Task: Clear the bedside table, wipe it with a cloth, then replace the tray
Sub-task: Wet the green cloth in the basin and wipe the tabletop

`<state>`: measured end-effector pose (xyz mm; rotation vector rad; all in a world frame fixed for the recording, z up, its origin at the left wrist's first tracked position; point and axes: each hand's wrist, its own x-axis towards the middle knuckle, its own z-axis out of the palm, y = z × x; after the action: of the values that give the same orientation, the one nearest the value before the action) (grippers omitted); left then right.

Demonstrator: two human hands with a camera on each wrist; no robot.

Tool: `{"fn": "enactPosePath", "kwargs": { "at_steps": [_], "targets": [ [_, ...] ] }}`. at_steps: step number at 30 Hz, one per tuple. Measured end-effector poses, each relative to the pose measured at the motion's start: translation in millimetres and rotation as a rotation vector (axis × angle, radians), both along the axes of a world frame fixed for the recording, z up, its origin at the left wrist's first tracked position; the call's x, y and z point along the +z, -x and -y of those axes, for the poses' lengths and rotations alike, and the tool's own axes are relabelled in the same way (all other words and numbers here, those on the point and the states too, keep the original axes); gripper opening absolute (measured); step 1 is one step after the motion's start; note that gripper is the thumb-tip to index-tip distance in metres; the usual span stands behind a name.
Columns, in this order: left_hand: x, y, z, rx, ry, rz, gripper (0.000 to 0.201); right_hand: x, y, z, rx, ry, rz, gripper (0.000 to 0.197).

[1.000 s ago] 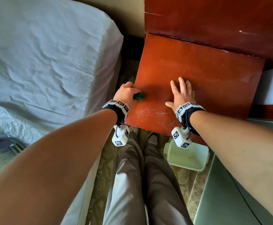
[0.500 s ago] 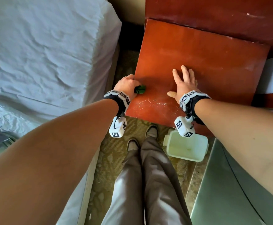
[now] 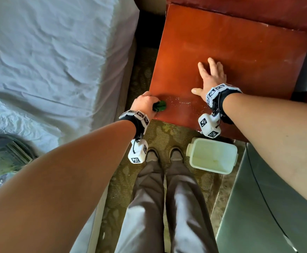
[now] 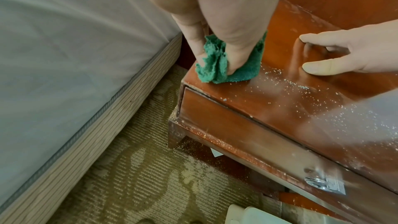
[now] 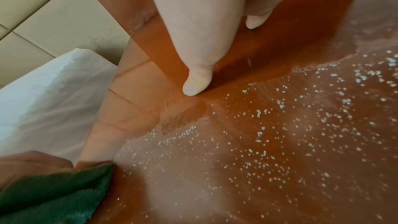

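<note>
The red-brown bedside table [image 3: 240, 52] has a bare top with white specks [image 3: 183, 103] near its front edge. My left hand [image 3: 145, 103] grips a bunched green cloth [image 3: 32, 105] [image 4: 217, 64] and presses it on the table's front left corner. My right hand [image 3: 211, 77] lies flat on the top with its fingers spread, thumb [image 4: 323, 67] pointing left toward the cloth. In the right wrist view the cloth [image 5: 53, 197] sits at the lower left, with specks [image 5: 301, 134] scattered over the wet-looking wood. A dark tray [image 3: 6, 152] with items rests on the bed at the left edge.
The white-sheeted bed [image 3: 48, 61] stands close on the left, with a strip of patterned carpet [image 3: 123, 189] between it and the table. A pale plastic tub [image 3: 212, 156] sits on the floor by my shoes. A grey surface [image 3: 267, 207] fills the lower right. A drawer handle [image 4: 323, 183] shows below the top.
My left hand has drawn the cloth toward the front left corner of the table. The right hand stays flat on the top. The head view has tilted down.
</note>
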<state>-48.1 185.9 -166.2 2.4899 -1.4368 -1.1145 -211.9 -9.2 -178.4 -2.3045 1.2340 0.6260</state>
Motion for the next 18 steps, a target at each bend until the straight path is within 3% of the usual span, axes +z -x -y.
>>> {"fn": "enactPosePath", "kwargs": {
  "at_steps": [5,8,10,13,18],
  "targets": [
    [3.5,1.2,2.5,0.034,0.004,0.033,0.043,-0.5,-1.1,-1.2,-0.007,0.047,0.027,0.086],
    [5.9,-1.6,5.1,0.084,0.035,0.091,0.033,5.0,-2.2,-7.2,-0.019,0.138,0.145,0.07],
    [6.1,-5.4,4.9,0.21,0.074,0.125,0.03,6.3,-2.6,-12.4,0.003,0.126,0.201,0.062],
    [8.8,-11.3,5.3,0.349,0.076,0.134,0.034,4.4,-3.9,-17.6,0.064,0.024,0.165,0.064],
    [8.1,-7.2,10.2,0.331,0.052,0.137,0.036,-1.4,-0.2,-25.4,0.119,0.015,0.094,0.068]
  ]
}}
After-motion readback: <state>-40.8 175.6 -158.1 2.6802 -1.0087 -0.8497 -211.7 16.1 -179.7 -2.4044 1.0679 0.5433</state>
